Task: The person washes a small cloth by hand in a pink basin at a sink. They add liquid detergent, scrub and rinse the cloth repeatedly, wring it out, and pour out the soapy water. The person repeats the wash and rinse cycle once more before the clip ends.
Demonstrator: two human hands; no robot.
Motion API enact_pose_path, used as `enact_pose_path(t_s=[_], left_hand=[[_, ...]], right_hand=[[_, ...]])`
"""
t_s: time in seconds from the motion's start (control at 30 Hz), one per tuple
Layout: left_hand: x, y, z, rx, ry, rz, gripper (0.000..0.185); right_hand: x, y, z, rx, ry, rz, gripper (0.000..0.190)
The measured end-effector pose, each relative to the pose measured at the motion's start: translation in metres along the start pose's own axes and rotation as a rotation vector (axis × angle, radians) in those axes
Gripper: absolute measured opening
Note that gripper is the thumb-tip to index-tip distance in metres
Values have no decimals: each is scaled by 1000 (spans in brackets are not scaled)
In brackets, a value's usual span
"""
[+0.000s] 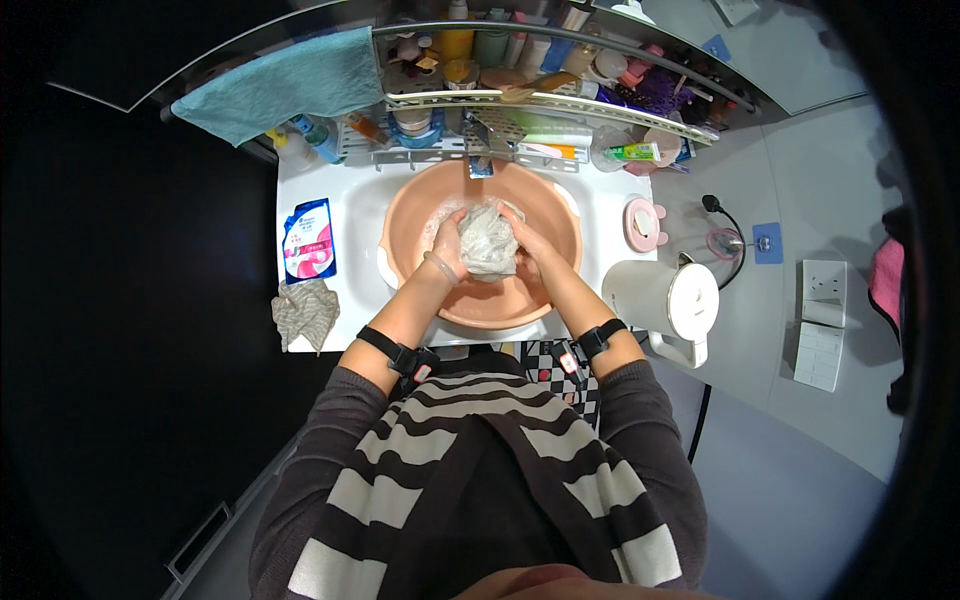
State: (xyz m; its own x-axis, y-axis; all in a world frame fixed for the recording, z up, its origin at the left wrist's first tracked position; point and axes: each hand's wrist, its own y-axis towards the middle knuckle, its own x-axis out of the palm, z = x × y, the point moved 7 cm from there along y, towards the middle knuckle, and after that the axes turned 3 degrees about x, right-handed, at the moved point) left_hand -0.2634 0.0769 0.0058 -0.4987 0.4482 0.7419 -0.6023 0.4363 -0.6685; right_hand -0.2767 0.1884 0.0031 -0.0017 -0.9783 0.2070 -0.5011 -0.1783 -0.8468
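Note:
Between my two hands is a bunched, wet-looking pale grey cloth [489,241], held over an orange plastic basin [551,202]. My left hand [448,246] presses on its left side, and a pale bangle circles that wrist. From the right, my right hand [526,241] grips it, thumb along the top and the other fingers partly hidden beneath. The basin sits in a white washbasin [360,217]. Some foam [439,217] shows in the basin, left of the cloth. How deep any water stands is hard to tell.
A blue-and-white refill pouch [309,240] and a crumpled striped cloth [304,313] lie on the left counter. To the right stand a white electric kettle [660,300] and a pink lidded box [642,225]. Behind, a faucet [484,139] overhangs the basin below crowded shelves [637,124].

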Motion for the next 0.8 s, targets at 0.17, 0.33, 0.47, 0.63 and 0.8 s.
enact_pose_path(t_s=[0.17,0.33,0.47,0.63,0.8], left_hand=[[3,-3,-4,-43,82,12,38],[-14,23,0,-67,50,-282,38],[-10,-1,11,62,33,-144,45],[4,-43,15,312,369,-156,58],[24,-26,8,372,33,-304,53]], right_hand=[[16,-9,-6,-65,389,-319,45],[19,-6,-19,-281,357,-342,34],[7,-2,-17,-287,567,-68,26],[10,-5,-14,-272,785,-49,27],[13,-38,-4,-674,366,271,18]])
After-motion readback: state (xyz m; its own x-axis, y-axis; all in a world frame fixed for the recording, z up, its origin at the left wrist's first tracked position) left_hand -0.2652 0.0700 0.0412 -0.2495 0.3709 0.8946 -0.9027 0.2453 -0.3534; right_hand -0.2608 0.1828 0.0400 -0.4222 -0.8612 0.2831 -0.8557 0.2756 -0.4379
